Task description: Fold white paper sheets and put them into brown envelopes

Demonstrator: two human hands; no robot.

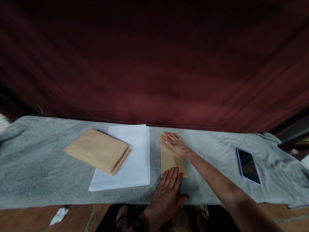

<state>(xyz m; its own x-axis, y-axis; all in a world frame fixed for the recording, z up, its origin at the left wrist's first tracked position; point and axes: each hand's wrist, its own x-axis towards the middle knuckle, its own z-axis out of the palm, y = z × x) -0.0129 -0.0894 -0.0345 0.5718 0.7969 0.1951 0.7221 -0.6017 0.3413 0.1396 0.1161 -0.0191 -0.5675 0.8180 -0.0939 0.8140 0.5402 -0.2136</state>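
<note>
A narrow brown envelope (168, 159) lies on the grey cloth (38, 170) in front of me. My left hand (166, 194) lies flat, fingers together and stretched out, on the envelope's near end. My right hand (176, 143) lies flat with fingers extended on its far end. Neither hand grips anything.
A stack of brown envelopes (98, 150) rests on white paper sheets (132, 163) to the left. A phone (248, 165) lies face up on the cloth at the right. A dark red curtain (165, 62) hangs behind. A paper scrap (59, 215) lies on the floor.
</note>
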